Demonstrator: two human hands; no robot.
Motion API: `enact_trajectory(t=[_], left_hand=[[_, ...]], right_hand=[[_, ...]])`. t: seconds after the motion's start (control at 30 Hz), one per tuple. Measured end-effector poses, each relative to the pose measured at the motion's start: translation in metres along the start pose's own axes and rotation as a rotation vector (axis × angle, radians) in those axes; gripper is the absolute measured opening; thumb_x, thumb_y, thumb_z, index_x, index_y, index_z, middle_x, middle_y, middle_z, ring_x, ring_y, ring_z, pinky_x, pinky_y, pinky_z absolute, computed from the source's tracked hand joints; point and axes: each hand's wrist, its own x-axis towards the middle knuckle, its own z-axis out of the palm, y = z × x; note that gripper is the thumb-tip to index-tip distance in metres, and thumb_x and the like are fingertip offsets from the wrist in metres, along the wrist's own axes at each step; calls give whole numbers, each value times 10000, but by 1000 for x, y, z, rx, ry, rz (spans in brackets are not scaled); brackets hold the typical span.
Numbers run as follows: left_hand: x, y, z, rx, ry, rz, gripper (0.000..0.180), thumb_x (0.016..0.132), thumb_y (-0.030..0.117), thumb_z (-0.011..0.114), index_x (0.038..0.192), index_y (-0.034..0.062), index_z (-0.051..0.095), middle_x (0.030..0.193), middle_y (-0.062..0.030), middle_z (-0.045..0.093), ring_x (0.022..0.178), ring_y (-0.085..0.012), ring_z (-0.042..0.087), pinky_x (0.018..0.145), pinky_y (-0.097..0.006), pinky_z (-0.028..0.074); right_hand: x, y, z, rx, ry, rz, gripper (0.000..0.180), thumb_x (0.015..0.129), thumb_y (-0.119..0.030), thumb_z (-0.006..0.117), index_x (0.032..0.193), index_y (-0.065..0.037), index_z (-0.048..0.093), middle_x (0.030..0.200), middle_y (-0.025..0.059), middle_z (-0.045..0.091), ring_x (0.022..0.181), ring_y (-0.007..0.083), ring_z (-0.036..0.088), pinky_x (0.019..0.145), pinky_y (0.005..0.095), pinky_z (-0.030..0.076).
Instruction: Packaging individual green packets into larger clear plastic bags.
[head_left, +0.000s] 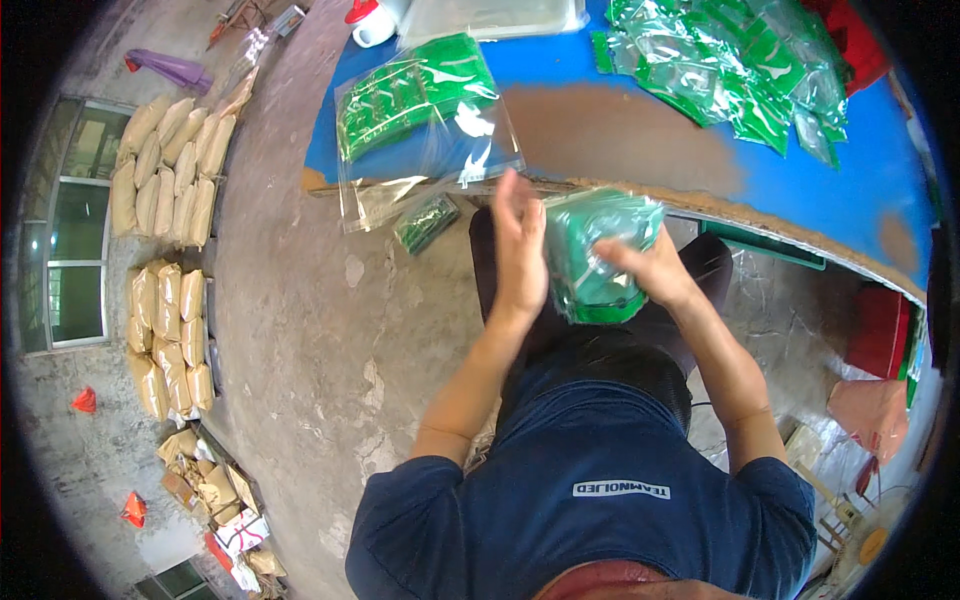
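Observation:
In front of my lap, at the table's near edge, my right hand [660,268] grips a stack of green-and-clear plastic packets [600,303], its thumb lying across the top. My left hand [522,260] is held flat along the stack's left side, fingers stretched out and somewhat blurred; whether the palm presses on the packets is hard to tell. To the left on the table lies a large clear plastic bag [430,165] with green packets [415,90] inside, its lower end hanging over the edge. A loose pile of similar packets [720,70] spreads over the table's far right.
The blue table [560,50] has a worn brown patch. A clear plastic tray [490,15] and a white-and-red container [372,25] stand at its back. A green packet [427,222] lies below the left edge. Brown sacks [165,330] are stacked along the left wall.

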Motion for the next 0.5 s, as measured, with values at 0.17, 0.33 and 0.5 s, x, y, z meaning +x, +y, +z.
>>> enact_trajectory(t=[0.17,0.33,0.5], left_hand=[[87,54,-69,1212,64,710,657,730,72,760,1343,74,523,1402,-166,440,1323,-339,415,1114,-448,339],[127,57,-68,1541,-400,864,553,698,50,745,1233,117,623,1318,-132,516,1250,-357,478,1047,-461,403],[136,65,-105,1598,-271,971,359,745,62,742,1097,108,694,1165,-90,604,1087,-303,580,923,-426,463]], right_hand=[[9,-2,3,571,161,156,564,858,-331,724,1278,1,544,1121,107,645,996,215,659,866,371,564],[19,-5,20,613,145,134,552,862,-322,722,1278,-3,548,1120,85,648,996,203,653,871,355,552],[19,-7,17,581,231,77,536,867,-297,727,1278,1,552,1124,92,651,1004,191,648,872,350,543]])
